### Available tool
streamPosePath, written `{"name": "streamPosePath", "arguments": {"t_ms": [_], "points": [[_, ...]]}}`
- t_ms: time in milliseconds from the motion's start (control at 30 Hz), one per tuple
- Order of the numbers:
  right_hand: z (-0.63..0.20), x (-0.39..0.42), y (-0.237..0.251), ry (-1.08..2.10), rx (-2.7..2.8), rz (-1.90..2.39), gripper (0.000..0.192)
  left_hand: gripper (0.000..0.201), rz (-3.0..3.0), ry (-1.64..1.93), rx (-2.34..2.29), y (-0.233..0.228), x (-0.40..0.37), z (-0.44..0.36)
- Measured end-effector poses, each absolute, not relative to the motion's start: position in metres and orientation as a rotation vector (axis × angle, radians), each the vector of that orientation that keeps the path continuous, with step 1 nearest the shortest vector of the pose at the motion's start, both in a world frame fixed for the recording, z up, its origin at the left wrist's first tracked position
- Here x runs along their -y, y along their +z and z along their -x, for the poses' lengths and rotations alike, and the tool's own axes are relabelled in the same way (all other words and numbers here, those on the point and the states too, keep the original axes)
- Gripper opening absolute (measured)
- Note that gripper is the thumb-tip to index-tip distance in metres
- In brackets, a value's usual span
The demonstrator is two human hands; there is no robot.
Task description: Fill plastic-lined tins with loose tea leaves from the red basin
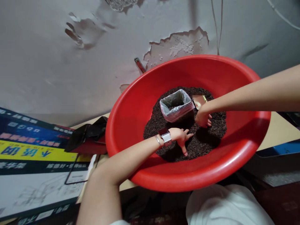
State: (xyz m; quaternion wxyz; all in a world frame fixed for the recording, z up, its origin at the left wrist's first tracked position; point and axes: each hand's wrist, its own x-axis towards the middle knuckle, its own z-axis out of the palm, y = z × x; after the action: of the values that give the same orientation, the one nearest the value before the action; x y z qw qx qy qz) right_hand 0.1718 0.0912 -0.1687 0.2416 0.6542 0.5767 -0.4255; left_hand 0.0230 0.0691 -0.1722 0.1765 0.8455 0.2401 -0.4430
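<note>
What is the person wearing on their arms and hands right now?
Both forearms are bare, with no sleeves or gloves showing. The left hand has a wristwatch with a pale band and dark square face, plus a thin bracelet beside it. The right hand wears nothing visible.

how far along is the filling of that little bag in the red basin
Early: the small bag stands open amid the dark loose tea in the red basin, with only a little inside. The left hand and right hand rest on the pile beside it. Most of the pile remains.

A lined box (176, 104) stands in loose tea (206, 140) inside the basin (131, 125).
</note>
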Motion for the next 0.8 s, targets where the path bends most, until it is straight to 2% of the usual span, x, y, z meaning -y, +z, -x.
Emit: {"name": "streamPosePath", "arguments": {"t_ms": [167,333,500,633,700,800], "points": [[-0.19,-0.106,-0.155,-1.002,-1.461,-1.685,0.027,0.158,-2.407,-1.256,-0.704,-0.176,-0.053,-0.028],[-0.205,-0.125,-0.15,-1.091,-1.622,-1.514,0.015,0.147,-2.5,-1.259,-0.551,-0.171,-0.046,-0.033],[-0.216,-0.14,-0.151,-1.04,-1.666,-1.525,0.012,0.116,-2.566,-1.098,-0.403,-0.172,-0.047,-0.027],[-0.223,-0.144,-0.152,-1.079,-1.751,-1.445,0.013,0.071,-2.663,-0.956,-0.363,-0.175,-0.05,-0.028],[-0.224,-0.145,-0.149,-1.085,-1.795,-1.457,0.01,0.052,-2.682,-0.942,-0.357,-0.169,-0.053,-0.031],[-0.225,-0.146,-0.143,-1.073,-1.865,-1.472,0.01,0.036,-2.697,-0.777,-0.374,-0.144,-0.061,-0.036]]}}
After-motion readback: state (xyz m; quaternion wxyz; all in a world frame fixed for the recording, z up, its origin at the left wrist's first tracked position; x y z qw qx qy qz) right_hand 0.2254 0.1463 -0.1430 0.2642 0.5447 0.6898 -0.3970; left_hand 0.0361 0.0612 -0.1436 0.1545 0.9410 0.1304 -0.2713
